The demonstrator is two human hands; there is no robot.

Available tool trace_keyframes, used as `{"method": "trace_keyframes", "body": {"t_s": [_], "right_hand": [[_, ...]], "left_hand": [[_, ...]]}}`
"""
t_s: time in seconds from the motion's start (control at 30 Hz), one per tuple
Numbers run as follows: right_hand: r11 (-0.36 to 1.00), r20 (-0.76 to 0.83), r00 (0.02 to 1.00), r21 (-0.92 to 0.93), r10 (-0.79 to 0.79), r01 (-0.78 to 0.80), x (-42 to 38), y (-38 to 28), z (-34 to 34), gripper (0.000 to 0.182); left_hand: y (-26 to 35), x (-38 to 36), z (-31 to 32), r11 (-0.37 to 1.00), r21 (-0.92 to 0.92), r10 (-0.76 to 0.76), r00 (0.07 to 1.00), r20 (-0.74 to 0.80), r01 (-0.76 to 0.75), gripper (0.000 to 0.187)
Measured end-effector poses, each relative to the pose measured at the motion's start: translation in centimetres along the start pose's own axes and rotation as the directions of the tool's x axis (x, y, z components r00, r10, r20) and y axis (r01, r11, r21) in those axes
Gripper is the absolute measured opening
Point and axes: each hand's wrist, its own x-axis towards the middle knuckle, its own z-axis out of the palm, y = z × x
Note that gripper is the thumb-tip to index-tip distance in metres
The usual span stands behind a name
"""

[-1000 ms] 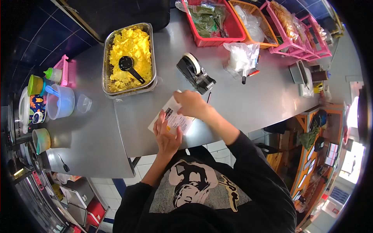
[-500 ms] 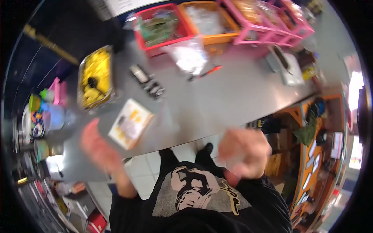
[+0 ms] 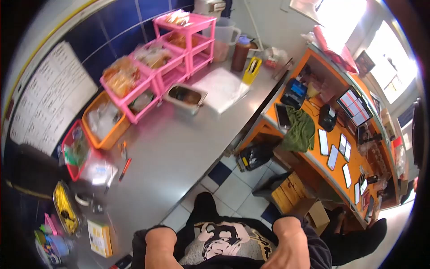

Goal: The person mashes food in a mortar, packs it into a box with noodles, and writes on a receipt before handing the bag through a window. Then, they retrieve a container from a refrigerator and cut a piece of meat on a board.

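Note:
My left wrist and the start of my left hand (image 3: 162, 251) show low in the picture, close against my black shirt. Its fingers are cut off by the bottom edge. My right hand (image 3: 289, 254) is lowered in front of my shirt on the other side, with its back toward me and its fingers hidden below the frame. Nothing held can be made out in either hand. To the left of my left hand, a white and yellow box (image 3: 99, 238) lies on the steel table (image 3: 156, 170).
A tray of yellow food (image 3: 66, 208), a red basket (image 3: 67, 145), an orange basket (image 3: 107, 142) and pink racks (image 3: 134, 117) line the wall side. Farther along are a metal container (image 3: 191, 106) and white sheets (image 3: 221, 89). An orange counter (image 3: 329, 168) holds several phones; another person's leg (image 3: 358, 240) shows at right.
My view has swung to the right, bringing in the orange counter and the table's far end. Both hands have dropped from above the table edge to beside my body.

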Motion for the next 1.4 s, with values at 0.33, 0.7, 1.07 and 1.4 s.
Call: {"method": "trace_keyframes", "body": {"t_s": [0.33,0.7,1.07,1.4], "right_hand": [[0.26,-0.921,0.305,-0.241,0.243,-0.935,-22.4,7.5,-34.2,0.021],[-0.48,-0.768,0.625,-0.605,0.142,-0.635,-37.5,17.9,-49.2,0.021],[-0.081,-0.218,0.918,-0.963,-0.331,-0.258,-16.3,-0.8,-42.9,0.019],[-0.189,-0.543,0.445,-0.462,-0.712,-0.867,-21.9,-10.1,-30.5,0.013]], "left_hand": [[-10.2,-7.7,-21.5,0.939,-0.328,-0.046,0.905,-0.424,-0.105,0.013],[-20.9,-23.8,-42.1,-0.609,0.12,0.237,0.324,-0.916,0.784,0.067],[-20.2,-25.8,-41.8,-0.358,0.094,0.016,0.107,-0.994,0.929,0.096],[-20.4,-16.1,-33.2,0.101,0.444,-0.491,0.432,-0.756,0.891,0.088]]}}
